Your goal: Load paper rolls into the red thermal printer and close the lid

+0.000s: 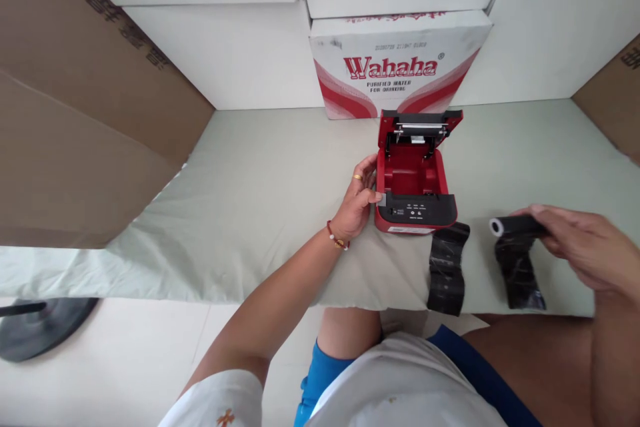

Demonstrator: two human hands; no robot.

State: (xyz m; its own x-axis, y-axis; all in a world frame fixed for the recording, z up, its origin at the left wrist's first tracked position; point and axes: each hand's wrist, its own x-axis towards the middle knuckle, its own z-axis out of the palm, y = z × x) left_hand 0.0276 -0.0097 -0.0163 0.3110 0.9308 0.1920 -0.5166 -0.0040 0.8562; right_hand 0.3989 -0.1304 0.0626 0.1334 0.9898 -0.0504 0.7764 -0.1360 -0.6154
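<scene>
A small red and black printer (416,173) stands on the cloth with its lid raised, showing a red hollow compartment. My left hand (356,199) grips its left side, the thumb on a grey tab at the front corner and the fingers along the side wall. To the right, my right hand (575,233) is closed around the end of a thin black roll (517,225) with a white core, held apart from the printer. A loose black tail hangs from the roll. Another wavy black strip (447,270) lies by the printer's front right corner, reaching the table edge.
A Wahaha water carton (395,70) stands right behind the printer, against white boxes (220,53). Brown cardboard (90,127) rises at the left, with more cardboard (613,100) at the right. Pale green cloth (260,213) covers the table. A black round base (47,330) rests on the floor.
</scene>
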